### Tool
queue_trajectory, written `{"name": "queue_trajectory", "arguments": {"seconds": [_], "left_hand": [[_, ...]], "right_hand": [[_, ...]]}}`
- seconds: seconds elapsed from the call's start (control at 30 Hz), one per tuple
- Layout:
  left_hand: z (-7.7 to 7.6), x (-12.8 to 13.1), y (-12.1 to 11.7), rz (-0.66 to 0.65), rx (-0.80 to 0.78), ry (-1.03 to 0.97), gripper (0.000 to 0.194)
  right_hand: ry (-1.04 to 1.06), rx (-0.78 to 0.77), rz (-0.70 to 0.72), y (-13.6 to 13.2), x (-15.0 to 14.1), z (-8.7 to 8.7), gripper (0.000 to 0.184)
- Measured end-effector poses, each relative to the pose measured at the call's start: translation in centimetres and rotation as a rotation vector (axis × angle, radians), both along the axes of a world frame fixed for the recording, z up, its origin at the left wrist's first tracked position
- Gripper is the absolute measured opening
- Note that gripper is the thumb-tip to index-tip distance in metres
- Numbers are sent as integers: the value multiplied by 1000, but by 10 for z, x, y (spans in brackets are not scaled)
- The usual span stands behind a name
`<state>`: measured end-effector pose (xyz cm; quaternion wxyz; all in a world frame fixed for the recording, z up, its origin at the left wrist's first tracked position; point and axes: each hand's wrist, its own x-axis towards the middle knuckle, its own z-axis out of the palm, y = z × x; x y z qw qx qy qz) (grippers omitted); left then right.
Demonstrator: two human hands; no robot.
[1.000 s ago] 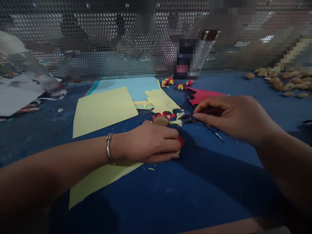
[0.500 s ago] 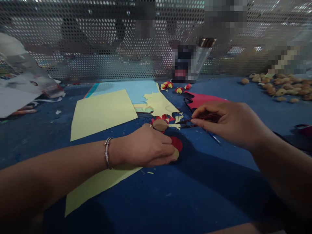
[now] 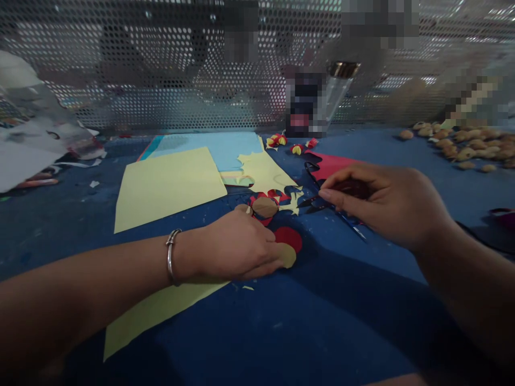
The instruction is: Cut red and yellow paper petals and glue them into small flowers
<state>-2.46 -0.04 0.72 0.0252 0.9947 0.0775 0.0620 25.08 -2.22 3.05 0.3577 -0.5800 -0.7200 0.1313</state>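
My left hand (image 3: 245,244) is low over the table, its fingers drawn together at the left edge of a yellow paper circle (image 3: 288,256). A red paper circle (image 3: 290,239) lies partly under the yellow one. In my right hand (image 3: 382,203) is a pair of dark scissors (image 3: 311,203), blades parted and pointing left, close to yellow paper scraps (image 3: 293,202). Just beyond my left hand, a tan disc (image 3: 264,207) rests on red paper scraps. The undersides of my left fingers are hidden.
Yellow sheets (image 3: 169,187) and a blue sheet (image 3: 209,145) lie to the left and back. Red paper (image 3: 333,165) and a pen (image 3: 354,229) are near my right hand. Peanuts (image 3: 475,145) are heaped at back right, before a perforated metal screen (image 3: 181,107).
My left hand has slid slightly left, uncovering more of the yellow circle, which stays in place. My right hand and the scissors have shifted a little right, away from the yellow scraps.
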Motion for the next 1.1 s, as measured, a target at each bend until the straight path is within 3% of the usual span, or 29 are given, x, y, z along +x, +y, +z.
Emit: {"name": "queue_trajectory", "arguments": {"seconds": [0.13, 0.37, 0.67, 0.83, 1.1], "left_hand": [[-1, 0, -8, -55, -11, 59, 41], [-3, 1, -23, -89, -66, 35, 37], [1, 3, -38, -161, -134, -30, 29], [-1, 6, -42, -190, -140, -37, 29], [1, 10, -40, -187, -158, 1, 27]], "right_hand": [[48, -8, -43, 0, 0, -1, 32], [-16, -105, 137, -1, -1, 3, 29], [-289, -146, 407, -8, 3, 4, 14], [-315, -205, 472, -13, 2, 5, 13], [-366, -150, 544, -14, 10, 2, 20]]}}
